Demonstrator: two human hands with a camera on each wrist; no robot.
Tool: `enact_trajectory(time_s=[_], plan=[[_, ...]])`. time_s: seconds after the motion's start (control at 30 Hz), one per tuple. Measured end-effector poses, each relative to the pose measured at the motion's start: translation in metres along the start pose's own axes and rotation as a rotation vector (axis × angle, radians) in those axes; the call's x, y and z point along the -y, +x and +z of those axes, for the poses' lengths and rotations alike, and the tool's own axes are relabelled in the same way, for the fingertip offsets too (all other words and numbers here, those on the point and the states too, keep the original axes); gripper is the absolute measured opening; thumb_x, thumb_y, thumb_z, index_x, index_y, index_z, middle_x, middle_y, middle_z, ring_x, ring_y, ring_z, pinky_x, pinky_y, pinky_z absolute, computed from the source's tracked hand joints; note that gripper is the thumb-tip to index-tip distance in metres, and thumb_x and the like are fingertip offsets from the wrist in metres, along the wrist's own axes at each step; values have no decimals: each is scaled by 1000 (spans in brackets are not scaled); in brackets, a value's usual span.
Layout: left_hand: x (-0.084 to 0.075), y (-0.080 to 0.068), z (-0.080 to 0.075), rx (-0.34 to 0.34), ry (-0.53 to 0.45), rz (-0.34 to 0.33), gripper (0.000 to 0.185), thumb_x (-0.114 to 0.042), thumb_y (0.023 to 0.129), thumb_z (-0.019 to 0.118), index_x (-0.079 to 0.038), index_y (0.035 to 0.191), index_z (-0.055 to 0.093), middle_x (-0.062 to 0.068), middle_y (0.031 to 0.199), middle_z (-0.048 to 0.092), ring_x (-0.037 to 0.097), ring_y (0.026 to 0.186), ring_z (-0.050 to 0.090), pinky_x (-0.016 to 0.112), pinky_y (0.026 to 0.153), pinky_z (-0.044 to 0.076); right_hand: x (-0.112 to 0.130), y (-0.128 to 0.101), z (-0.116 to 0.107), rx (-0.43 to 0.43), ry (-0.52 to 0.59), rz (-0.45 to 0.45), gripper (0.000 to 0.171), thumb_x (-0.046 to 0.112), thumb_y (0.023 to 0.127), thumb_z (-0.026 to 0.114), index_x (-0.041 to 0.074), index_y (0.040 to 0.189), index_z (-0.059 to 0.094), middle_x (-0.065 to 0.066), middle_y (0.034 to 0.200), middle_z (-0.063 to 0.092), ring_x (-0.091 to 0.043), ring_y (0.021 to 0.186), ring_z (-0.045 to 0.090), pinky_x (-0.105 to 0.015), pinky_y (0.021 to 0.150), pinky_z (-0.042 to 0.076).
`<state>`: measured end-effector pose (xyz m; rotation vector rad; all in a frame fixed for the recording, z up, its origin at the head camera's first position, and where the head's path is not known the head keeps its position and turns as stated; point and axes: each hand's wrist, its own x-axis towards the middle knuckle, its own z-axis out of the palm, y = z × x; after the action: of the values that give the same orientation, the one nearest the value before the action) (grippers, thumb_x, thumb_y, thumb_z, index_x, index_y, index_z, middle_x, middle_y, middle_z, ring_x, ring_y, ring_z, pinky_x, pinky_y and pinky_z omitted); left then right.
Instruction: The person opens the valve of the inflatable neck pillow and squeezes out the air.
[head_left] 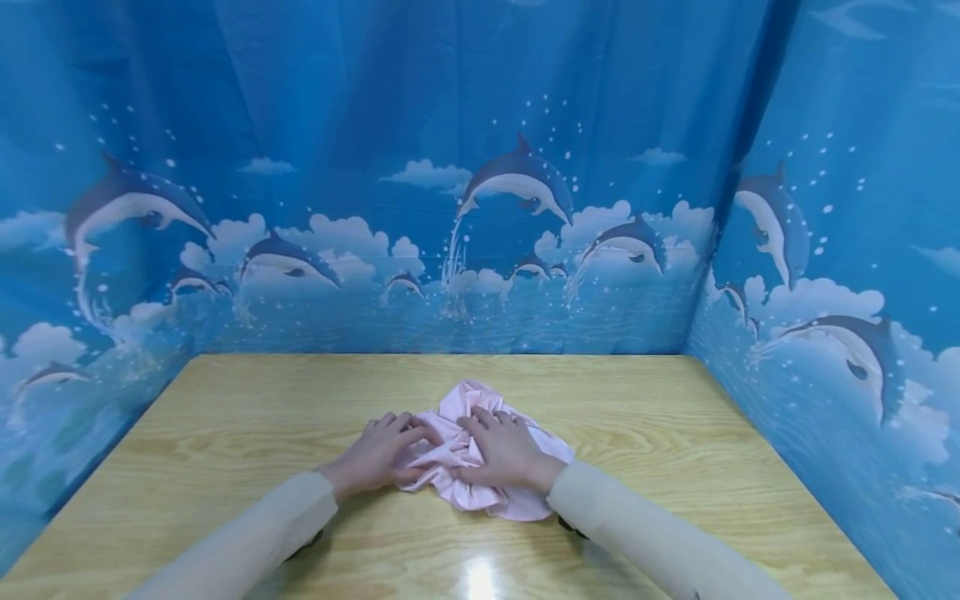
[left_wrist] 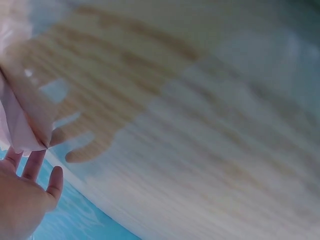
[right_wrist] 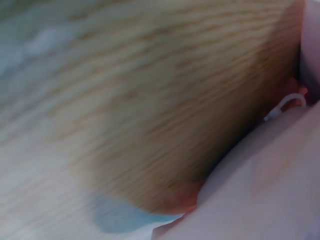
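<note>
A crumpled pale pink cloth (head_left: 474,498) lies bunched on the wooden table in the head view. My left hand (head_left: 378,454) touches its left side, thumb apart from the fingers. In the left wrist view, the fairly straight fingers of that left hand (left_wrist: 25,195) reach behind a hanging edge of the cloth (left_wrist: 17,122). My right hand (head_left: 504,450) grips the bunched middle with bent fingers. Close up in the right wrist view, the cloth (right_wrist: 265,185) covers most of that hand, and a thin white cord (right_wrist: 286,104) loops beside it.
The wood-grain table (head_left: 247,417) extends on all sides of the cloth. A blue curtain (head_left: 375,108) printed with dolphins stands along the back, and the left and right sides are also curtained. A bright light reflection (head_left: 480,579) shows near the front.
</note>
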<state>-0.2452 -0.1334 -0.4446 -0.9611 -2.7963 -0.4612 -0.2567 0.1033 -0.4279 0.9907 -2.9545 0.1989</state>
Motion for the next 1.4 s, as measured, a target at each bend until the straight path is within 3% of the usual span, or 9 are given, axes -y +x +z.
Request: enact_trajectory(time_s=[0.27, 0.53, 0.8, 1.0, 1.4], plan=[[1, 0, -1, 13, -15, 4, 42, -49, 76, 66, -34, 113, 55, -2, 118, 53, 22, 105, 48, 48, 85, 38, -3, -5, -3, 0, -12, 4, 88, 75, 76, 43, 19, 142, 30, -12, 148, 29, -39, 129, 34, -60, 99, 28], [0, -2, -6, 28, -62, -8, 39, -48, 78, 65, -32, 112, 56, -1, 120, 53, 24, 107, 49, 51, 86, 36, -9, -14, -8, -28, 32, -31, 90, 72, 76, 48, 15, 143, 29, -11, 148, 28, -36, 133, 29, -57, 103, 25], [-3, -3, -6, 31, -49, -55, 38, -47, 77, 66, -32, 111, 57, 1, 122, 53, 30, 111, 48, 53, 89, 34, -20, -23, -13, -68, 137, -41, 82, 60, 77, 58, 10, 139, 36, -13, 143, 36, -33, 132, 34, -51, 105, 26], [-8, -4, -5, 0, -36, -90, 39, -45, 75, 69, -30, 110, 57, 0, 120, 55, 31, 111, 47, 53, 89, 35, -26, -31, -13, -55, 166, -72, 79, 54, 76, 63, 9, 136, 40, -13, 140, 40, -33, 130, 36, -50, 105, 29], [-14, -8, -5, -7, -12, -117, 42, -46, 77, 67, -27, 112, 55, 2, 121, 53, 31, 110, 50, 54, 86, 36, -30, -36, -10, -13, 142, -61, 80, 58, 71, 66, 13, 133, 43, -11, 143, 36, -40, 128, 35, -55, 101, 30]])
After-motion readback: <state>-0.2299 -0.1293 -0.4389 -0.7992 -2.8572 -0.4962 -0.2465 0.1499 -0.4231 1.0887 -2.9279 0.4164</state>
